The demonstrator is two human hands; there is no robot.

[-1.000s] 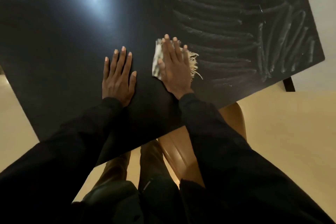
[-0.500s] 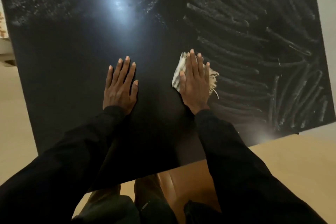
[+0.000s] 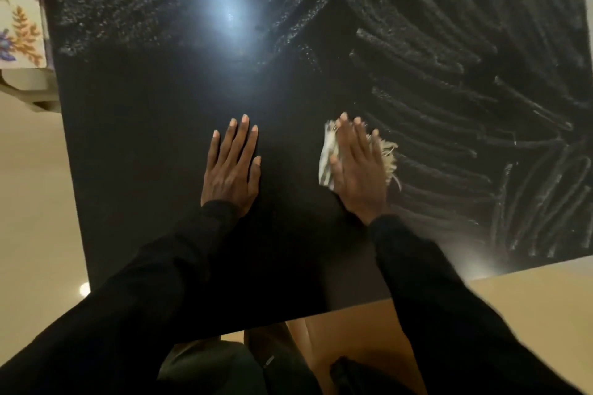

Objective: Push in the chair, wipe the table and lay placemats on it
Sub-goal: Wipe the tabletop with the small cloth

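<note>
The right hand (image 3: 359,171) is pressing with straight fingers on a pale, fringed cloth (image 3: 326,155), blurred and perhaps a rag, lying mid-way on the glossy black rectangular tabletop (image 3: 144,112), while the left hand (image 3: 231,170) is resting flat nearby, fingers straight and holding nothing.
</note>
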